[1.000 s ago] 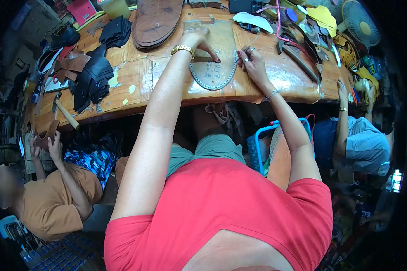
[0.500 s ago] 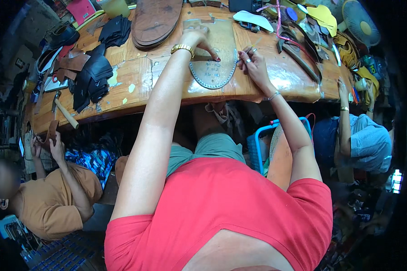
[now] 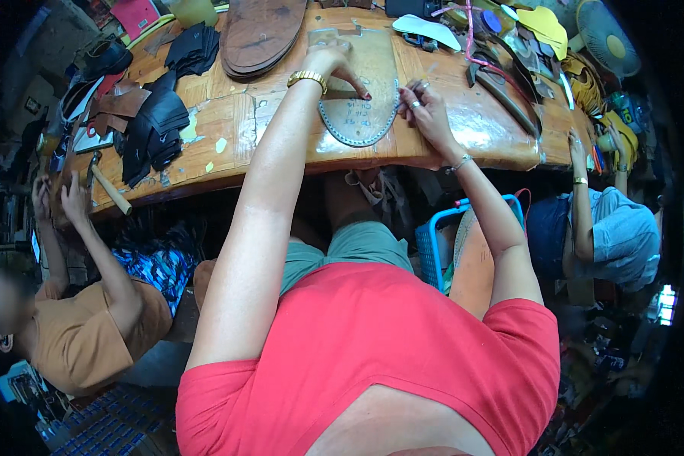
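A tan, translucent flat template (image 3: pixel 368 61) lies on the wooden table before me, its rounded end toward me and edged with small dots or holes. My left hand (image 3: pixel 336 67) rests on it from the left, fingers stretched out and pressing it down, a gold watch (image 3: pixel 307 77) on the wrist. At the template's right edge, my right hand (image 3: pixel 424 106) is closed in a pinch on a thin pen-like tool (image 3: pixel 432 70); its tip is hard to make out. Handwritten marks show on the template's surface.
Stacked brown leather pieces (image 3: pixel 260 38) lie beyond my left arm, with black pieces (image 3: pixel 156 125) farther left. A hammer (image 3: pixel 112 190) sits near the left edge. Pincers (image 3: pixel 505 99) lie at right. Co-workers sit on both sides; a blue basket (image 3: pixel 431 251) stands below the table.
My right hand has shifted slightly up along the template's edge; my left hand stays put. The left co-worker's hands have moved up and left.
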`<state>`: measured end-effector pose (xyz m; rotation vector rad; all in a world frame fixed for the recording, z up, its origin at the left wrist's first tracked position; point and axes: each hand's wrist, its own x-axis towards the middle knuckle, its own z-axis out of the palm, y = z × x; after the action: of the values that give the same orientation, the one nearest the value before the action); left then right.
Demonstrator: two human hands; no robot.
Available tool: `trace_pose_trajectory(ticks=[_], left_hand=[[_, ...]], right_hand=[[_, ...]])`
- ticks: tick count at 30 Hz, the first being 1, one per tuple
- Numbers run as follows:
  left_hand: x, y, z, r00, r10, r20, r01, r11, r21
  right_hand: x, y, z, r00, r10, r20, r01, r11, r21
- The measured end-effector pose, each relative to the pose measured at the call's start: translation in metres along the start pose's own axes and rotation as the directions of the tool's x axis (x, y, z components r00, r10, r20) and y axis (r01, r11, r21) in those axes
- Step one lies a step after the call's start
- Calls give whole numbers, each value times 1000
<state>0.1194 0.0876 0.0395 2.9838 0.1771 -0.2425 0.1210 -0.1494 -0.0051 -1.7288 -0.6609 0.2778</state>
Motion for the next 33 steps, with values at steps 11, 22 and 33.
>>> trace_pose_trajectory(ticks=[11, 22, 33], left_hand=[[-3, -2, -6, 999, -30, 33, 31, 999, -10], [0, 1, -6, 999, -11, 43, 11, 1000, 1], [0, -1, -3, 1000, -4, 17, 4, 1000, 6]], right_hand=[[-8, -2, 8, 983, -173, 55, 181, 956, -231], [-15, -8, 13, 941, -319, 114, 338, 892, -299], [-15, -7, 8, 994, -71, 84, 75, 996, -44]])
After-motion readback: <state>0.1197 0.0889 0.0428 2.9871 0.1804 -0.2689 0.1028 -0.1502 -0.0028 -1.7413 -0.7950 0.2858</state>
